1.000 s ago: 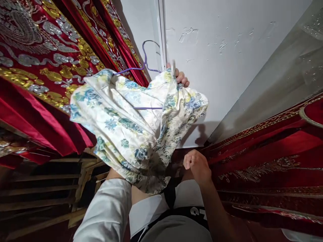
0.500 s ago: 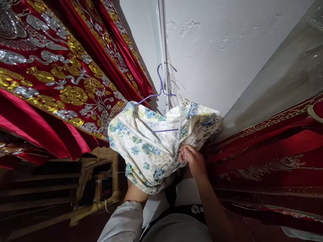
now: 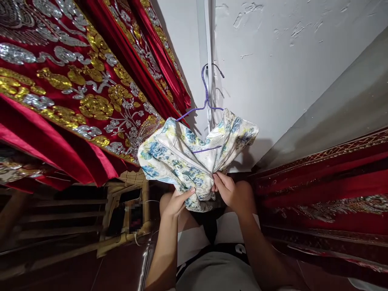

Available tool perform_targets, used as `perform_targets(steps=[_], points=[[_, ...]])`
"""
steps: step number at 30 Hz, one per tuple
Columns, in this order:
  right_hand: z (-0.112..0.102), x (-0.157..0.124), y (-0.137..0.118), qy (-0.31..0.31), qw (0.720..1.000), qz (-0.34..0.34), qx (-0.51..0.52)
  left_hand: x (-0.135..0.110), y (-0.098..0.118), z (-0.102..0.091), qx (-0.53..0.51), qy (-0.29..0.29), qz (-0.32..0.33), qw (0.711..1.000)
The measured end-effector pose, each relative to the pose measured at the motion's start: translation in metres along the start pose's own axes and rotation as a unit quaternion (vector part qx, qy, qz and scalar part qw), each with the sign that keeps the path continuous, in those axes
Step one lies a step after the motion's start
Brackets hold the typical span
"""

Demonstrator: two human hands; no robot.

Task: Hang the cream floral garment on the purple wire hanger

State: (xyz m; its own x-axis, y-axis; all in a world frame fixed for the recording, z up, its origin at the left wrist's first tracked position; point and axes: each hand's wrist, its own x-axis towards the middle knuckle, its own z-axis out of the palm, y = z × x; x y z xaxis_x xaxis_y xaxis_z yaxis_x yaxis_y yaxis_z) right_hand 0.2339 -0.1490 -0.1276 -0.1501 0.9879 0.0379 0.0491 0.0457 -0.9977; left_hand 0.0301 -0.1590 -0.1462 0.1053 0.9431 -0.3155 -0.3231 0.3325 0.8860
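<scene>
Blouse, floral, one, on a purple hanger before a white wall: left hand, earlier hidden by the cloth, now in view, thumb and fingers closed on the lower edge; right hand, nearly closed, pinching the front at the neckline's base.

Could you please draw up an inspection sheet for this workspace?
Surface: shiny dark floor; the garment hangs above it.
Job's things: floral garment on a purple hanger; whether its hook catches on anything is unclear.
Clutter: slatted frame on the left, with a blurred item beside it.
Hands: left hand holds the garment's lower part, thumb in front; right hand grips its front below the neckline.
Cables: thin pale cord at the frame; its ends cannot be traced.
Surroundings: embroidered red cloth left, more red cloth right, marked white wall ahead.
</scene>
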Motion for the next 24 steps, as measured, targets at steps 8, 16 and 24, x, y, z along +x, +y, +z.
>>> perform_targets(steps=[8,16,24], points=[[0.010,-0.003,0.022,0.106,0.992,0.067,0.034,0.003,-0.009,0.019,-0.029,0.023,0.000,0.999],[0.009,-0.008,0.027,-0.003,0.996,0.068,0.056,0.004,-0.012,0.019,-0.074,0.031,-0.010,0.997],[0.005,-0.004,0.028,0.053,0.988,0.083,0.120,0.019,-0.037,0.028,0.071,0.263,0.237,0.933]])
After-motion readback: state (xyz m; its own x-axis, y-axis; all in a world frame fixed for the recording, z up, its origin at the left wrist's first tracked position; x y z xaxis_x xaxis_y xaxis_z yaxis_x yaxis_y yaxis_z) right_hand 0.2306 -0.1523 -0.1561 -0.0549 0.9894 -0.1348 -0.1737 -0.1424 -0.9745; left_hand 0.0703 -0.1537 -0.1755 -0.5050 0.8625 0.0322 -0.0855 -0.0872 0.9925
